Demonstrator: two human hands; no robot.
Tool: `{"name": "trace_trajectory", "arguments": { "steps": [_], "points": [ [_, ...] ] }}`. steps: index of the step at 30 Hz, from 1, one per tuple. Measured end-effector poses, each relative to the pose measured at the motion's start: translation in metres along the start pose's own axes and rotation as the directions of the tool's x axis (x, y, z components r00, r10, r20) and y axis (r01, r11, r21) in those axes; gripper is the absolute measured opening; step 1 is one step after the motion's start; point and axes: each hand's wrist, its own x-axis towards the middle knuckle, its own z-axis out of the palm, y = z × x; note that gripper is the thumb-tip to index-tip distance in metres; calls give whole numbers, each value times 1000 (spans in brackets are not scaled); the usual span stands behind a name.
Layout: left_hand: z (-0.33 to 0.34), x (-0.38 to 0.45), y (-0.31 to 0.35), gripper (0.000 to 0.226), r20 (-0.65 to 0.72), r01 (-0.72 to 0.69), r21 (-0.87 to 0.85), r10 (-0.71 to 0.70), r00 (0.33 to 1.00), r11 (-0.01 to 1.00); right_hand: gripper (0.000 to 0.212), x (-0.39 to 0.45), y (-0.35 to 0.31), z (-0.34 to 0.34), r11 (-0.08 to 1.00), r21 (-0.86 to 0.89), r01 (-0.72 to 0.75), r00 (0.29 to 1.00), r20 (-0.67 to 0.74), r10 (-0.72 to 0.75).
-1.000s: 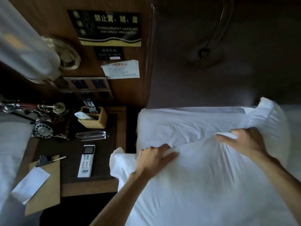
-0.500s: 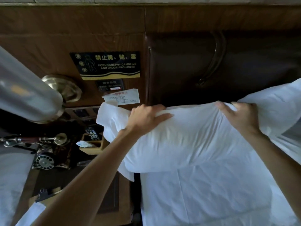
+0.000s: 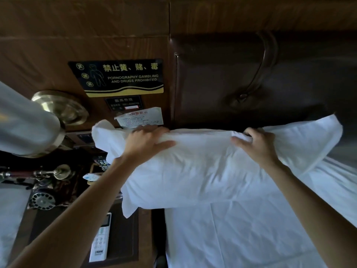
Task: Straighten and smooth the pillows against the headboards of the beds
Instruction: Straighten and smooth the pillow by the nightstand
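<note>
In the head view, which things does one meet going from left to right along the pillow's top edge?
Lamp shade → left hand → right hand → pillow's right corner.

White linen against dark brown wood and leather

I see a plain white pillow [image 3: 202, 171] over a white sheet [image 3: 251, 238], a dark brown leather headboard [image 3: 251, 74] behind it. Left of the headboard: brown wood panelling [image 3: 87, 35], a black sign [image 3: 117, 77] with yellow lettering and gold waves, a brass lamp base [image 3: 61, 107], a white remote [image 3: 100, 240].
</note>
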Motion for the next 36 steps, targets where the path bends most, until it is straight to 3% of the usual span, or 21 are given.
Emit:
{"name": "trace_trajectory", "arguments": {
  "steps": [3,7,9,12,14,16,19,23,25,28,31,33,36],
  "points": [
    [-11,3,-18,77,89,1,80,-8,996,997,65,9,24,-35,992,-114,-55,970,228,80],
    [-22,-11,-42,86,121,97,84,-106,987,992,93,15,66,-74,938,-346,30,923,369,106],
    [-24,-18,-49,83,106,117,53,-122,987,992,98,20,83,-86,915,-403,-9,901,393,182],
    [-24,-23,-52,64,71,132,55,-135,988,990,90,26,102,-92,840,-535,-91,886,341,314],
    [-23,-26,-49,49,23,118,98,-121,992,988,65,21,104,-85,804,-579,-137,891,283,355],
    [-26,-27,-42,38,-21,115,129,-114,993,985,29,17,99,-77,819,-558,-132,938,197,285],
    [-39,-25,-43,36,-61,97,207,-86,994,974,17,31,88,-84,836,-528,-150,969,90,230],
    [-51,-25,-53,38,-120,65,313,-28,992,947,16,47,84,-89,833,-534,-146,989,-52,140],
    [-47,-28,-50,38,-130,126,307,-90,987,943,21,40,88,-79,844,-515,-148,989,-68,131],
    [-36,-25,-39,38,-57,181,288,-172,983,940,15,27,97,-59,840,-500,-210,968,13,250],
    [-33,-17,-25,41,-7,243,294,-252,968,925,18,21,104,-49,861,-461,-215,974,-43,220],
    [-33,-19,-14,53,-66,256,322,-248,966,912,25,9,101,-46,878,-434,-204,978,-137,159],
    [-13,-41,23,59,-274,125,291,-42,961,948,35,-28,82,-38,949,-284,-135,949,-312,42]
  ]
}}
